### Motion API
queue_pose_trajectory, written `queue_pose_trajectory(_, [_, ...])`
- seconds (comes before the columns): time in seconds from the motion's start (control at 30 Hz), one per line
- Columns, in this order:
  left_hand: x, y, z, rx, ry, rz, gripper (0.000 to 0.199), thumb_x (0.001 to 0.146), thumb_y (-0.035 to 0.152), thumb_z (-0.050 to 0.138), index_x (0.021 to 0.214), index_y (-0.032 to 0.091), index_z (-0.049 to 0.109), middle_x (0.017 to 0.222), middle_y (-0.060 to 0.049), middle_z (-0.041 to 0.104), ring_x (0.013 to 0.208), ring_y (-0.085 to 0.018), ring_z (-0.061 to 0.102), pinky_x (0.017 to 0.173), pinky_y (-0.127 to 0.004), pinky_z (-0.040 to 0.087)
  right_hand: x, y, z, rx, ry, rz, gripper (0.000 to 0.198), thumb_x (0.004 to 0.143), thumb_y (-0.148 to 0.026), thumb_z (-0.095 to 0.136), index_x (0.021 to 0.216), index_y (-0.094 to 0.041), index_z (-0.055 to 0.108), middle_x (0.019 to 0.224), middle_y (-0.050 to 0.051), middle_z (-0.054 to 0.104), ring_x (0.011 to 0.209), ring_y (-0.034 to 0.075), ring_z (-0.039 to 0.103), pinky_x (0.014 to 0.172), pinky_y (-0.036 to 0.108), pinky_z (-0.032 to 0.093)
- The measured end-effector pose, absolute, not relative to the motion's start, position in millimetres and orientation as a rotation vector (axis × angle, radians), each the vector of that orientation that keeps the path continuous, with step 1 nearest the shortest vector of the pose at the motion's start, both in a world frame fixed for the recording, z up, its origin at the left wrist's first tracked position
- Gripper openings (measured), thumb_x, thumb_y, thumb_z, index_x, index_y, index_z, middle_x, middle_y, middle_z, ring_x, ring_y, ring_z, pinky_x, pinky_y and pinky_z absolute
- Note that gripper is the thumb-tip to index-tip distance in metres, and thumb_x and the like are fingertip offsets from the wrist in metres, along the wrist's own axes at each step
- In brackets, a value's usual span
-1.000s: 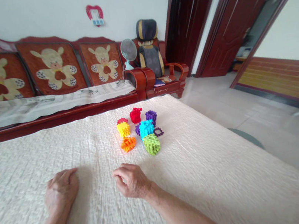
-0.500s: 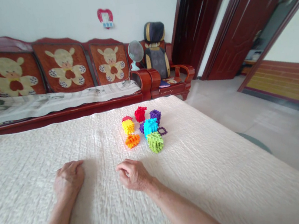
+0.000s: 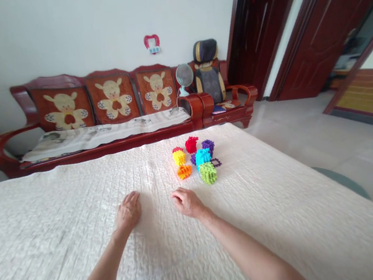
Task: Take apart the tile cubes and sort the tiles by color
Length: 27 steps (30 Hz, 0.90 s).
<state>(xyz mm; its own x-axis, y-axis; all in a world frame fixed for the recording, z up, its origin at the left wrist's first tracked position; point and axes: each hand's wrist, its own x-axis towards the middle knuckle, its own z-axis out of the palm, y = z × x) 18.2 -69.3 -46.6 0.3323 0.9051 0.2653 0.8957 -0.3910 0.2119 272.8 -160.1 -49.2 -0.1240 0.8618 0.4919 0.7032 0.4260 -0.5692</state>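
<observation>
My left hand (image 3: pixel 129 211) lies palm down on the quilted white cover (image 3: pixel 83 249), its fingers stretched forward and nothing visible under them. To its right, my right hand (image 3: pixel 186 202) rests on the cover with the fingers curled into a loose fist; no object shows in it. Just beyond that hand sits a cluster of toothed plastic building pieces: an orange one (image 3: pixel 185 172), a yellow one (image 3: pixel 179 158), a red one (image 3: pixel 192 145), a light blue one (image 3: pixel 202 156), a green one (image 3: pixel 209 173) and a purple one (image 3: pixel 208 146). Neither hand touches them.
A flat dark purple frame piece (image 3: pixel 216 162) lies right of the cluster. Behind the covered table stands a wooden sofa (image 3: pixel 110 146) with bear-pattern cushions (image 3: pixel 113 97). A small fan (image 3: pixel 184 75) and a chair with a massage pad (image 3: pixel 210 82) are farther right.
The view has shifted, so the scene sits farther right and the sofa's left arm shows. My left hand is closer to my right, its fingers straighter. The pieces stay in the same arrangement.
</observation>
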Motion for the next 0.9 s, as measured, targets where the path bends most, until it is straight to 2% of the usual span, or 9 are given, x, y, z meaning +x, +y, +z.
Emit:
queue_pose_trajectory(0.07, [16, -84, -43, 2.505, 1.762, 0.43, 0.042, 0.096, 0.023, 0.037, 0.129, 0.02, 0.063, 0.145, -0.01, 0.056, 0.136, -0.025, 0.048, 0.108, -0.042, 0.044, 272, -162, -49, -1.353, -1.906, 0.225, 0.021, 0.086, -0.006, 0.053, 0.095, -0.018, 0.067, 0.088, 0.004, 0.068, 0.085, 0.016, 0.062, 0.08, 0.025, 0.046])
queue_pose_trajectory(0.2, [14, -114, -35, 2.45, 1.799, 0.288, 0.043, 0.097, 0.022, 0.033, 0.131, 0.022, 0.061, 0.149, -0.01, 0.052, 0.136, -0.026, 0.046, 0.106, -0.049, 0.045, 269, -163, -50, -1.448, -1.966, 0.173, 0.022, 0.086, -0.006, 0.053, 0.099, -0.018, 0.067, 0.095, 0.005, 0.068, 0.091, 0.016, 0.062, 0.083, 0.025, 0.046])
queue_pose_trajectory(0.37, [14, -139, -37, 2.386, 1.875, 0.282, 0.043, 0.097, 0.025, 0.034, 0.133, 0.023, 0.059, 0.15, -0.009, 0.05, 0.139, -0.026, 0.043, 0.107, -0.048, 0.042, 267, -161, -50, -1.558, -1.979, 0.13, 0.021, 0.088, -0.008, 0.052, 0.099, -0.018, 0.067, 0.097, 0.005, 0.068, 0.095, 0.016, 0.061, 0.086, 0.025, 0.045])
queue_pose_trajectory(0.57, [25, -160, -49, 2.309, 1.973, 0.309, 0.049, 0.1, 0.026, 0.023, 0.139, 0.021, 0.053, 0.155, -0.009, 0.045, 0.146, -0.028, 0.033, 0.111, -0.051, 0.035, 266, -160, -47, -1.667, -2.005, 0.118, 0.021, 0.089, -0.011, 0.053, 0.099, -0.018, 0.07, 0.1, 0.006, 0.066, 0.095, 0.017, 0.06, 0.087, 0.026, 0.044])
queue_pose_trajectory(0.73, [21, -175, -47, 2.352, 1.909, 0.309, 0.048, 0.099, 0.026, 0.027, 0.139, 0.021, 0.053, 0.155, -0.01, 0.044, 0.144, -0.028, 0.035, 0.109, -0.049, 0.036, 263, -172, -42, -1.711, -2.041, 0.126, 0.028, 0.088, -0.011, 0.052, 0.108, -0.019, 0.07, 0.108, 0.008, 0.065, 0.101, 0.018, 0.058, 0.093, 0.028, 0.044])
queue_pose_trajectory(0.9, [-12, -184, -41, 2.382, 1.848, 0.351, 0.046, 0.1, 0.031, 0.027, 0.136, 0.026, 0.055, 0.153, -0.008, 0.047, 0.142, -0.026, 0.037, 0.107, -0.049, 0.037, 267, -201, -36, -1.736, -2.043, 0.113, 0.032, 0.09, -0.013, 0.051, 0.116, -0.022, 0.068, 0.122, 0.005, 0.065, 0.112, 0.017, 0.055, 0.101, 0.028, 0.039])
